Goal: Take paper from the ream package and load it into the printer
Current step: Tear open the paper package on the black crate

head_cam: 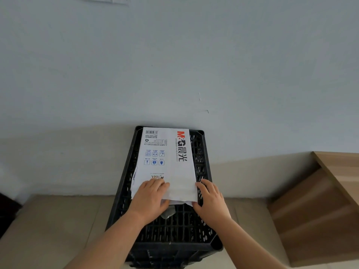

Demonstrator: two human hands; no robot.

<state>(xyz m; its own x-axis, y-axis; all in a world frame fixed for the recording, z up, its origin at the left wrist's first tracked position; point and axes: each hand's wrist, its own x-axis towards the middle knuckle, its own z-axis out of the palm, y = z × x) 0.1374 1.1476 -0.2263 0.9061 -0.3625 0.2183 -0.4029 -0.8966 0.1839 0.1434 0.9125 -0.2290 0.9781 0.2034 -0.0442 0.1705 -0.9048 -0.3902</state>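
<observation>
A white ream package [171, 158] with a red and black logo and blue icons lies flat on top of a black plastic crate [202, 235]. Its near end is torn open and the wrapper is crumpled there. My left hand [150, 200] lies palm down on the near left part of the package, fingers on the wrapper. My right hand [211, 200] grips the near right corner and side edge of the package. No printer is in view.
The crate stands against a pale wall, on or between tan cardboard boxes [54, 226]. A wooden shelf unit [320, 200] is at the right. A dark object [5, 210] shows at the left edge.
</observation>
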